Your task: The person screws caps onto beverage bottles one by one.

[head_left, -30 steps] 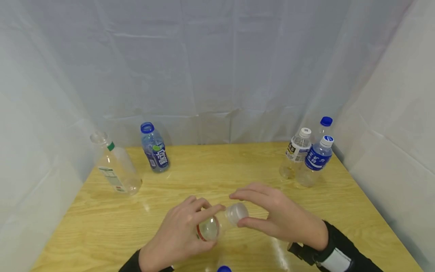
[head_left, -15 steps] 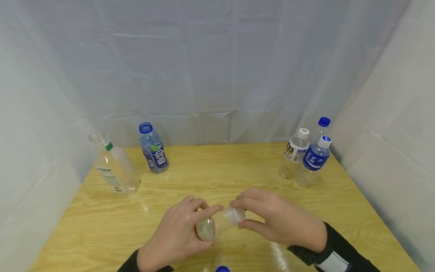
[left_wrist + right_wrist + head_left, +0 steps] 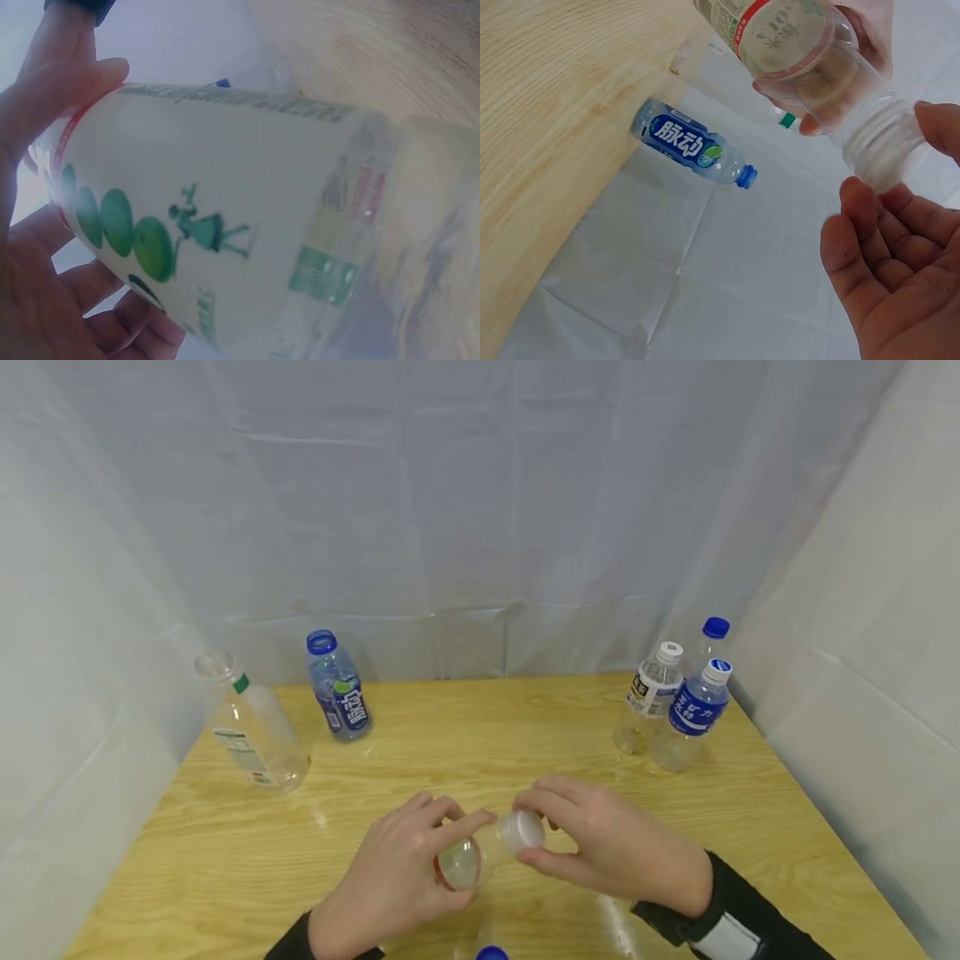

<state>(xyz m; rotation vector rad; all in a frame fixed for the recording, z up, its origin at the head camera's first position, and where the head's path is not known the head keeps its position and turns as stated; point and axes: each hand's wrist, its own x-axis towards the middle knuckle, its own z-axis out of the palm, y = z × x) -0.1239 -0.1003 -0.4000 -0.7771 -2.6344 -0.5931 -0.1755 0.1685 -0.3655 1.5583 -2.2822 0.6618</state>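
My left hand (image 3: 397, 868) grips a clear plastic bottle (image 3: 491, 850) round its body, tilted with the neck up and to the right. A white label (image 3: 247, 180) with green ovals and a red edge shows in the left wrist view. At the neck sits a translucent screw cap (image 3: 525, 831). The thumb and fingertips of my right hand (image 3: 611, 843) pinch this cap from opposite sides; the right wrist view shows the thumb on one side and the curled fingers (image 3: 855, 259) on the other.
On the wooden table (image 3: 480, 727) stand a clear bottle with a green band (image 3: 258, 735) and an uncapped blue bottle (image 3: 341, 693) at left. Several capped bottles, one with a blue label (image 3: 696, 710), cluster at right. A blue cap (image 3: 492, 952) shows at the near edge.
My right hand has closed in from a wider spread beside the cap to pinching it. The left hand keeps its grip on the bottle, nearly still.
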